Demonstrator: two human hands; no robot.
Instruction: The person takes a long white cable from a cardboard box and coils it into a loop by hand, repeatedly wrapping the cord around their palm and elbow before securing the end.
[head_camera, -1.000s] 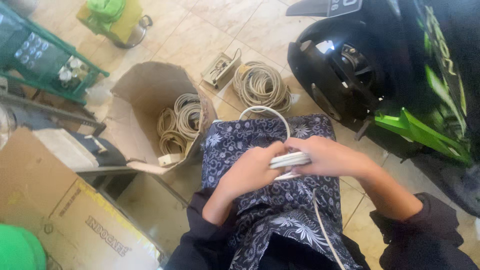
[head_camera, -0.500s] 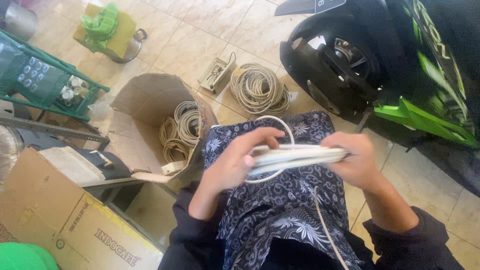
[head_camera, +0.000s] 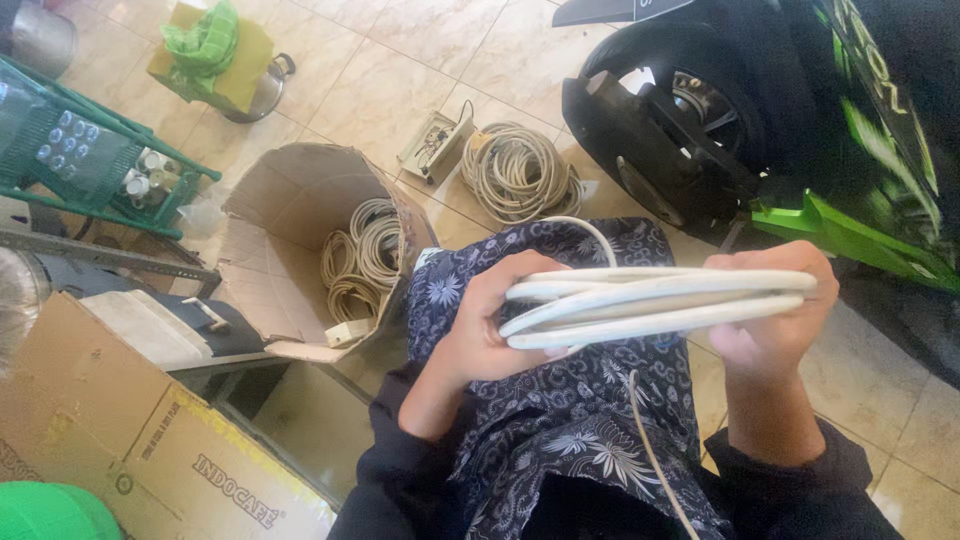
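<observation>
A person seated over a tiled floor (head_camera: 400, 80) holds a folded bundle of flat white cable (head_camera: 655, 300) stretched between both hands above a lap draped in dark floral-print cloth (head_camera: 560, 430). The left hand (head_camera: 480, 320) is closed around one end of the bundle, fingers curled over the loops; the right hand (head_camera: 775, 320) clamps the other end, thumb on top. The bundle's long axis runs side to side, nearly level, rising slightly toward the right hand. It shows about 4 smooth, glossy plastic strands lying in parallel. One loose strand arcs away beyond the left hand, and another trails down across the cloth between the forearms.

Room to move is tight on the right-hand side, where a black motorcycle wheel (head_camera: 680, 130) and green bodywork (head_camera: 850, 235) stand just past the right hand. Past the left hand, an open cardboard box (head_camera: 290, 210), its flaps torn and rough, holds coiled beige cable (head_camera: 365, 255). Ahead of the hands, a larger round coil (head_camera: 520, 175) lies on bare tile beside a small open electrical box (head_camera: 435, 145). Bare, shiny tile lies open farther ahead of both hands.
</observation>
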